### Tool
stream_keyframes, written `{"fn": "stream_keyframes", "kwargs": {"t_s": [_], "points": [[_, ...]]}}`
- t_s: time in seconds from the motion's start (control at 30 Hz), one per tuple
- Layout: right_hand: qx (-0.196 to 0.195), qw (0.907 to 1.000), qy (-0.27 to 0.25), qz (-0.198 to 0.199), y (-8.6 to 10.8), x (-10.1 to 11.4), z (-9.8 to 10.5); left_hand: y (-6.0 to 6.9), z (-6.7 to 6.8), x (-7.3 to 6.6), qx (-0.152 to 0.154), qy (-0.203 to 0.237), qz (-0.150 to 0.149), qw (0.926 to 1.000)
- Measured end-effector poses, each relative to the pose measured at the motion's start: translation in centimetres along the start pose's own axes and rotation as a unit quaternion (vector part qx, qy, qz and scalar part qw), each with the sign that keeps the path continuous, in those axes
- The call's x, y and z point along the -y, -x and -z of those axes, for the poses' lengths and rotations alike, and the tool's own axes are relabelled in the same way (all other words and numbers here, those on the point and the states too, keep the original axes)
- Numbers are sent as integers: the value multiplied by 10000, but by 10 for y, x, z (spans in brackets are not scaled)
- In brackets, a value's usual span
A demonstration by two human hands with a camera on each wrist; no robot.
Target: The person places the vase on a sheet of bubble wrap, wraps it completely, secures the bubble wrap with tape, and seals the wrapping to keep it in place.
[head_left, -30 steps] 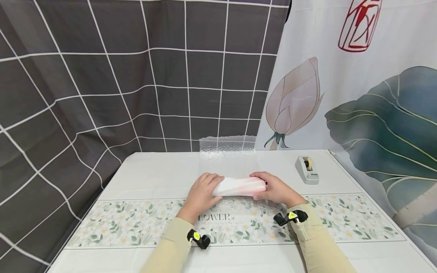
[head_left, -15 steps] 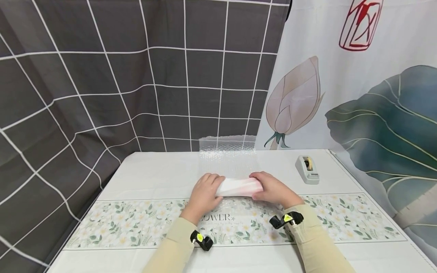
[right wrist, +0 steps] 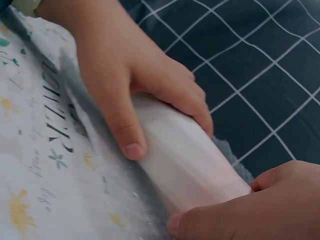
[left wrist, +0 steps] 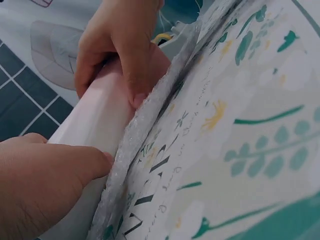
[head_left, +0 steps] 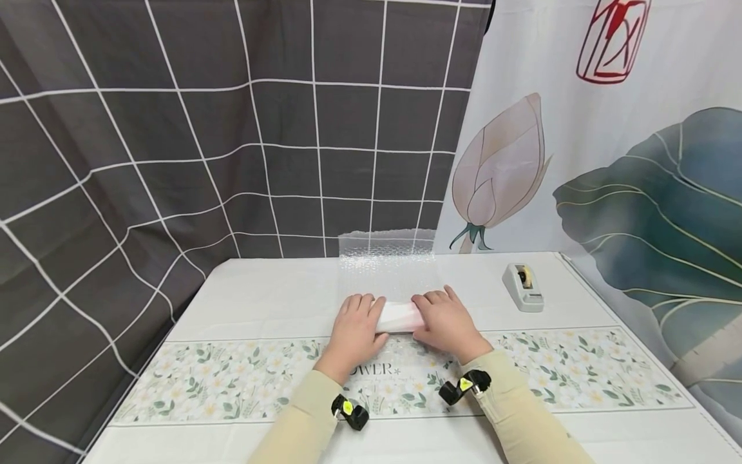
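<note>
1. Misalignment is possible: if the left hand point(head_left: 355, 327) pushes harder than the right hand point(head_left: 447, 322), the white-and-pink bundle point(head_left: 399, 318), lying between them on bubble wrap point(head_left: 385, 274), could twist.
2. Left hand grips the bundle's left part, thumb on the near side.
3. Right hand mirrors it, gripping the right part.

"OWER" lettering point(head_left: 373, 369) on floral tablecloth point(head_left: 232, 383), red seal mark point(head_left: 614, 42) on white curtain point(head_left: 524, 48)
</note>
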State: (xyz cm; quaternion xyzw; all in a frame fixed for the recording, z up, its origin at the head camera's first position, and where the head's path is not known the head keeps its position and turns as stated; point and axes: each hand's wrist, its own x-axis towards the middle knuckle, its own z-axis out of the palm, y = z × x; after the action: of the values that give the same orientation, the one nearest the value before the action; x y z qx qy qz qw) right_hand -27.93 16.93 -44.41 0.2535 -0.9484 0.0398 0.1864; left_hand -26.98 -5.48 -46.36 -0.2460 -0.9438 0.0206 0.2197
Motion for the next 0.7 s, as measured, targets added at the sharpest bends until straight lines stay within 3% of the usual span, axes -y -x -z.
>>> {"fn": "stream_keyframes", "kwargs": {"t_s": [0.3, 0.5, 0.6, 0.7], "points": [[-401, 9979, 451, 254, 0, 11, -15, -3, -2, -11, -78, -307, 60, 9995], [-547, 9965, 548, 303, 0, 10, -22, -4, -2, -17, 103, -467, 176, 9987], [-413, 9979, 375, 330, 0, 8, -18, -3, -2, -16, 198, -456, 159, 9986], [-240, 9986, -273, 375, 0, 5, -10, -3, -3, -15, 305, -434, 149, 9985]]}}
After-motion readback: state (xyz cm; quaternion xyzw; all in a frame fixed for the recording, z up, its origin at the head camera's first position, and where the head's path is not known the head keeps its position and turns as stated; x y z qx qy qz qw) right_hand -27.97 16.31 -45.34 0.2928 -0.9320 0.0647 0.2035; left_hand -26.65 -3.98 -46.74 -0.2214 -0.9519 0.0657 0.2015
